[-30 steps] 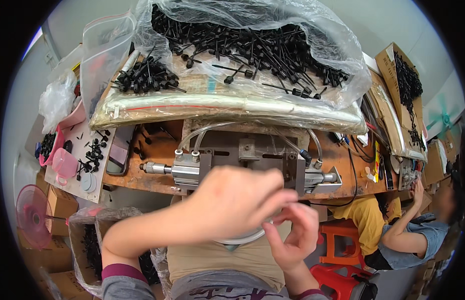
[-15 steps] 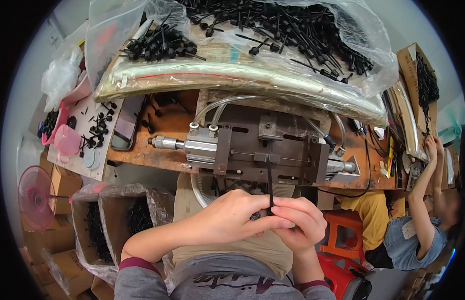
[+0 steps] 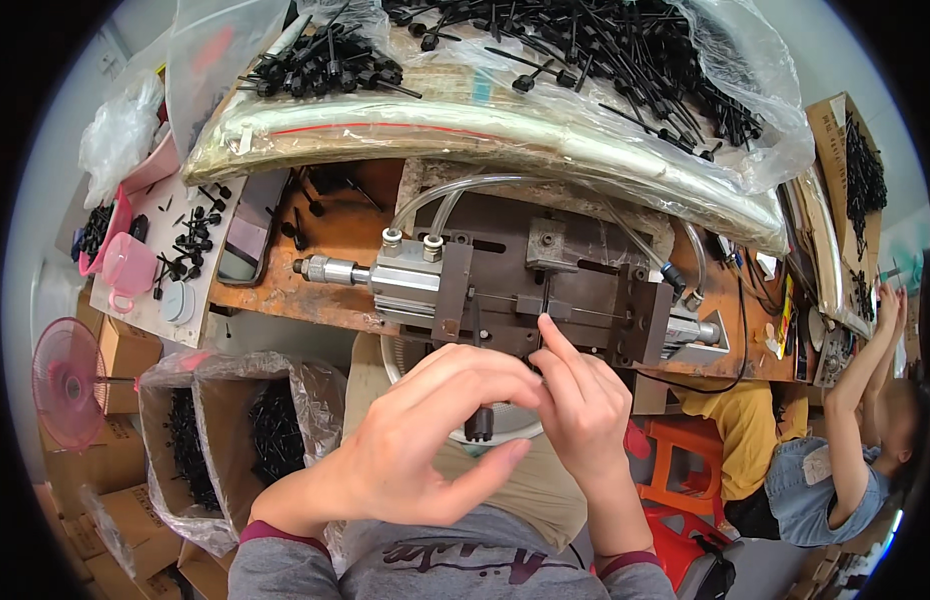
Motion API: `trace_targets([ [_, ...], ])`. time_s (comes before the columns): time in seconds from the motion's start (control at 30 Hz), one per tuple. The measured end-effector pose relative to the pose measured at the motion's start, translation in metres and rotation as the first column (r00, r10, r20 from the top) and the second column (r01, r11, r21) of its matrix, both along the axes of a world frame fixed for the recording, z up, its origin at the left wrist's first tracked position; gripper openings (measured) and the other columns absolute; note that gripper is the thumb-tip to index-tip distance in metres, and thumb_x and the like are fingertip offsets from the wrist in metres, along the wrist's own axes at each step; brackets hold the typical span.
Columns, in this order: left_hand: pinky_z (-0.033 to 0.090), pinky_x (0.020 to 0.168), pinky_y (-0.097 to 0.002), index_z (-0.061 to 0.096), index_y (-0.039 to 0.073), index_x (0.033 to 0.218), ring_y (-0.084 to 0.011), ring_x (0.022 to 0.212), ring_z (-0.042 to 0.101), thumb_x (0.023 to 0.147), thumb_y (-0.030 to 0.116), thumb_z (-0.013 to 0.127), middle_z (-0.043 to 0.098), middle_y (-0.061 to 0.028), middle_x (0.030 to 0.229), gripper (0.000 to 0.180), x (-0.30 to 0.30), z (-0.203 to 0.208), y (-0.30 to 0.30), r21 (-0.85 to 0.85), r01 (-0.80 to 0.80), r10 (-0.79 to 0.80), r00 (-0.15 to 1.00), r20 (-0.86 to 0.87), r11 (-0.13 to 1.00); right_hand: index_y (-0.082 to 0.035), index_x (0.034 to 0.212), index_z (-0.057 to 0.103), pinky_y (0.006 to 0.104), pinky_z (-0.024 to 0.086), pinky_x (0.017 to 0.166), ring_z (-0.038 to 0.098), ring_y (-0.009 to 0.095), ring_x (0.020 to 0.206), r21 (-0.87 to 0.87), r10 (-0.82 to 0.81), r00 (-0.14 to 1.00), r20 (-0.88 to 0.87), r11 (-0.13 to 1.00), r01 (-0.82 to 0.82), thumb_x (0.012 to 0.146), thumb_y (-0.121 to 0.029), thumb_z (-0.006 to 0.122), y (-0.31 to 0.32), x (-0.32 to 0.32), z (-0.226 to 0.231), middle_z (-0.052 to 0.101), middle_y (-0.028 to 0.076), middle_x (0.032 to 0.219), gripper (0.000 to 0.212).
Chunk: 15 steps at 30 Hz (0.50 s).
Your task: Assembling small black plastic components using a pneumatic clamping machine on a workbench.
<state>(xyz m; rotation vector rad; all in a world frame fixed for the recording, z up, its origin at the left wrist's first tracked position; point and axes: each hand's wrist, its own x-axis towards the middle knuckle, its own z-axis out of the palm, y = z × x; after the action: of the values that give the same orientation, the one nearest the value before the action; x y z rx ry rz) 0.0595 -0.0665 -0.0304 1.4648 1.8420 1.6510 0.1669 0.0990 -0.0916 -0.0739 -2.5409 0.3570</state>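
My left hand (image 3: 425, 425) arches over a black stemmed part (image 3: 478, 425). Its thick head shows between thumb and fingers, and its thin stem (image 3: 476, 312) reaches up past the knuckles; the fingers gripping it are mostly hidden. My right hand (image 3: 583, 405) is at the middle of a metal clamping jig (image 3: 505, 325). The index finger stretches to the jig's small centre block (image 3: 541, 305), where a second thin black stem (image 3: 547, 285) lies. The other fingers are bent around this part's lower end, which they largely cover.
A clear plastic bag (image 3: 315, 150) full of black stemmed parts lies behind the jig. More parts lie on a board (image 3: 185, 245) at the left, near a pink cup (image 3: 130, 270). Lined cartons (image 3: 225, 375) stand lower left, by a pink fan (image 3: 70, 385). A co-worker (image 3: 805, 470) sits at right.
My left hand has drawn apart from the right and spread its thumb, exposing the part's head. My right index finger has straightened toward the jig's block, and the second stem reaches farther through it.
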Motion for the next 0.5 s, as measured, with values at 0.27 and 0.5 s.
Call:
trace_targets([
  [0.27,0.050,0.069,-0.0296,0.066,0.000,0.116,-0.0206,0.085,0.062,0.071,-0.005,0.072,0.063,-0.0139,0.124,0.046,0.001,-0.004,0.001,-0.068,-0.095,0.083,0.983,-0.165,0.993,0.000,0.086,0.064,0.0237,0.044,0.054,0.057,0.012,0.052,0.144,-0.033,0.999,0.013,0.989,0.031,0.077,-0.015,0.073,0.000,-0.007,0.002,0.067,0.018,0.115,0.019],
  [0.5,0.046,0.064,-0.0276,0.073,0.008,0.103,-0.0172,0.078,0.062,0.070,-0.001,0.075,0.072,-0.0027,0.101,0.034,-0.003,-0.005,-0.003,-0.043,-0.034,0.018,0.942,-0.336,0.999,-0.003,0.083,0.065,0.0256,0.045,0.050,0.054,0.016,0.048,0.162,-0.070,0.996,0.060,0.985,0.059,0.070,-0.012,0.076,-0.004,-0.008,0.006,0.069,0.013,0.113,0.019],
])
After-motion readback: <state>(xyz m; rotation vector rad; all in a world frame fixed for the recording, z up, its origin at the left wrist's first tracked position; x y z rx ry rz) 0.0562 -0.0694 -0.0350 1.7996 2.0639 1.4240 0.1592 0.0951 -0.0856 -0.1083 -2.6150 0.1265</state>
